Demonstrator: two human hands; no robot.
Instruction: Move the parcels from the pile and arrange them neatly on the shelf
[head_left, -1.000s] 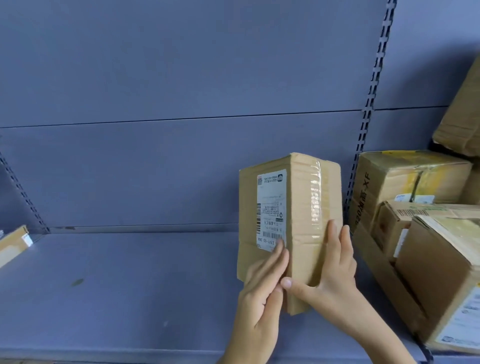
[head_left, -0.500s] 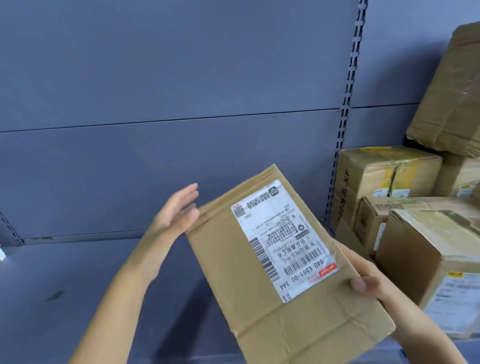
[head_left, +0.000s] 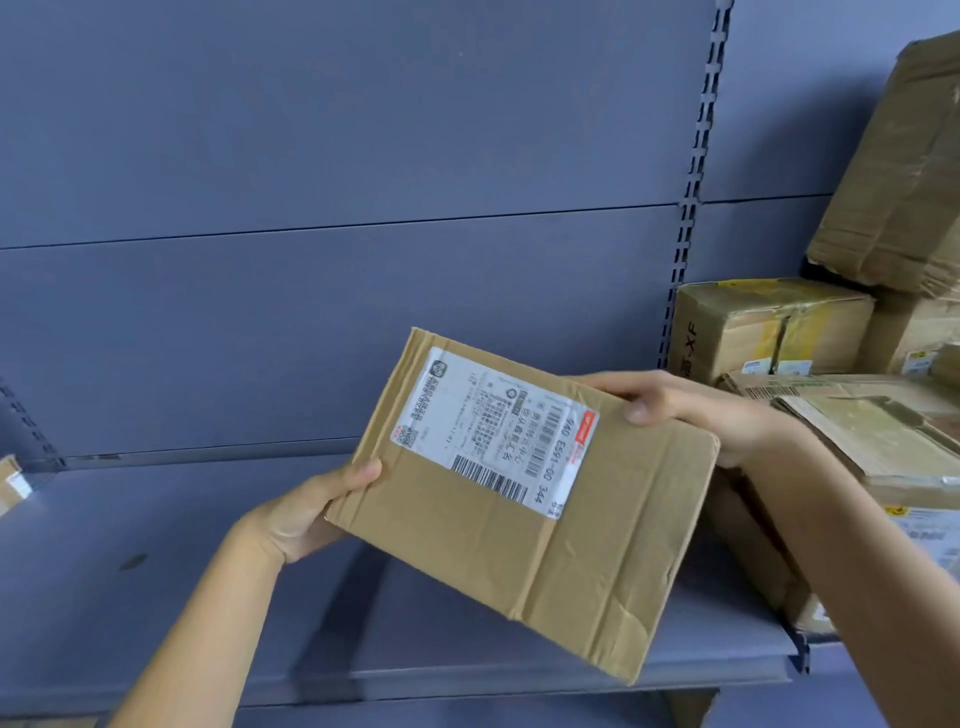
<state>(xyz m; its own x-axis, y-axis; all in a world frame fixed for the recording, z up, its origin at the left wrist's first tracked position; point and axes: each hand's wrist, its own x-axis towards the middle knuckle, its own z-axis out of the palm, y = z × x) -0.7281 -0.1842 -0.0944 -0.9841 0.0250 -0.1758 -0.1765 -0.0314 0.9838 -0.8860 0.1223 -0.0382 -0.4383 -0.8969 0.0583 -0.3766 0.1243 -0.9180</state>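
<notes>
Where it hovered, left hand (head_left: 306, 514) apparently grips parcel (head_left: 571, 551).

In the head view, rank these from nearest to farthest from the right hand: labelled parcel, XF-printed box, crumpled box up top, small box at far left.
1. The labelled parcel, gripped by the right hand.
2. The XF-printed box, just behind that hand, on the right.
3. The crumpled box, stacked higher, upper right.
4. The small box, at the far left edge of view.

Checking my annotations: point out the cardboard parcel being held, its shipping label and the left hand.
cardboard parcel (head_left: 597, 545), head view, bare cardboard beside the label.
shipping label (head_left: 496, 431), head view, middle of the white sticker.
left hand (head_left: 306, 519), head view, base of the thumb.
</notes>
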